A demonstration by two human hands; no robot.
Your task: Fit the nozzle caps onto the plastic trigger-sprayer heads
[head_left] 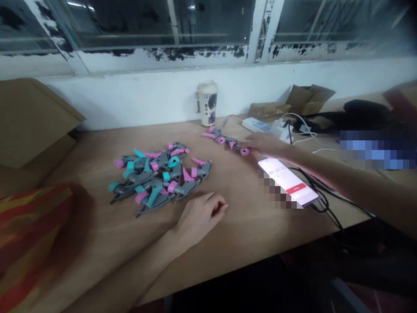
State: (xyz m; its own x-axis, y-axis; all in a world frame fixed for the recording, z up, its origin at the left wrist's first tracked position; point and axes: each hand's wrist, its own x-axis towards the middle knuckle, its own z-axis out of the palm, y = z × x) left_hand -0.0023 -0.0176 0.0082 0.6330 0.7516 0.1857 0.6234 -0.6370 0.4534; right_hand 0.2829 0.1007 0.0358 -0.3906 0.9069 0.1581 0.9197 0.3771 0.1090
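Observation:
My left hand (203, 215) rests on the table, its fingers curled in loosely around a hollow with nothing visible inside. Just beyond it lies a heap of grey trigger spray heads (156, 174) with pink or teal caps and levers, jumbled together. My right hand (263, 144) reaches across to a short row of grey and pink trigger spray heads (224, 140). Its fingers are on the nearest trigger spray head (243, 150) at the row's right end; the fingertips are partly hidden and blurred.
A lit phone (289, 180) with a timer lies below my right forearm, cables beside it. A coffee cup (208, 104) stands against the wall. Behind are a power strip (282, 129), a white box (256, 125) and cardboard (306, 99). Striped cloth (35, 234) and a carton (35, 121) are left.

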